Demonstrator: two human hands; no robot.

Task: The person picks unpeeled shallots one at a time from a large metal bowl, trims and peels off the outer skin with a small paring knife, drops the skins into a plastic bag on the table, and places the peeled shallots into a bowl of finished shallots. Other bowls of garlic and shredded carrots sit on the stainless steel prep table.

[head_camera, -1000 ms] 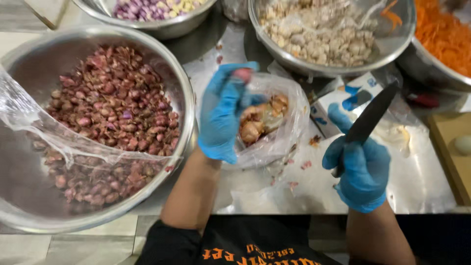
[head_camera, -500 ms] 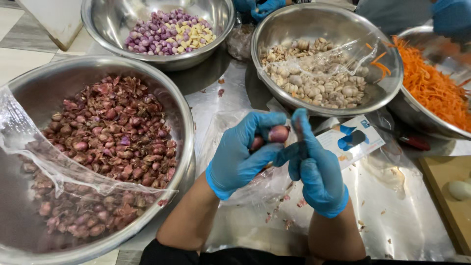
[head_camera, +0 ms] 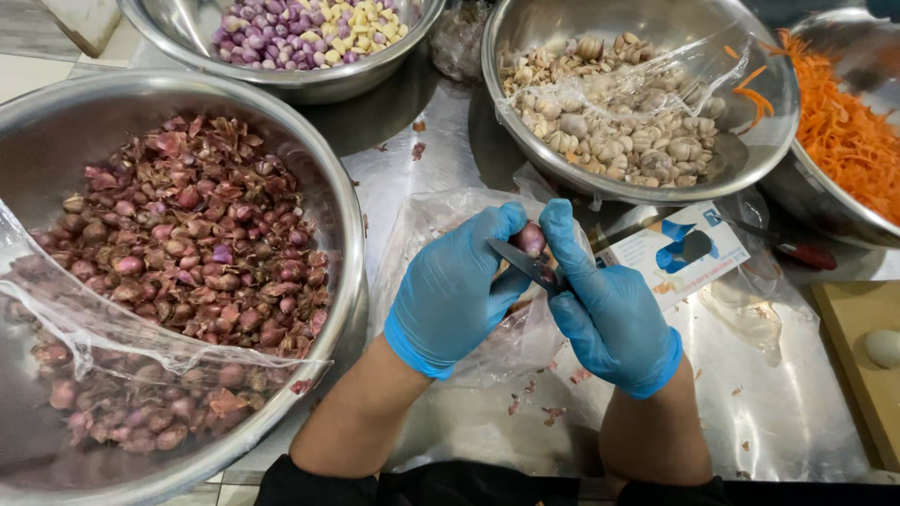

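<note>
A small shallot (head_camera: 529,238), rounded with a dull purplish skin, is pinched just above the middle of the frame, between the fingertips of both hands. The left hand (head_camera: 457,289) is wrapped in a smooth blue glove and curled narrow around the bulb from the left side. The right hand (head_camera: 609,309), gloved the same, is closed on a short knife (head_camera: 525,264) whose dark blade is laid against the shallot's lower side.

Right under the hands a crinkled clear plastic bag (head_camera: 441,225) is spread on the shiny steel table (head_camera: 797,412), with papery red skin flakes scattered around it. Not much room there: the bag is boxed in by bowl rims on three sides, and only the lower right of the frame is fairly open tabletop.

To the left, a big steel bowl (head_camera: 347,234) is heaped with unpeeled shallots, dry and flaky looking, and a sheet of thin plastic film (head_camera: 112,328) is draped over its lower part. At upper left another bowl (head_camera: 309,84) is filled with peeled purple and pale yellow pieces. At upper right a bowl (head_camera: 750,159) of knobbly beige garlic is seen, its rim close above the hands. Shredded orange carrot (head_camera: 844,122) fills a bowl at the far right edge. A small printed card box (head_camera: 675,251) lies just right of the right hand, and a wooden board (head_camera: 858,356) is cut off at the lower right.
</note>
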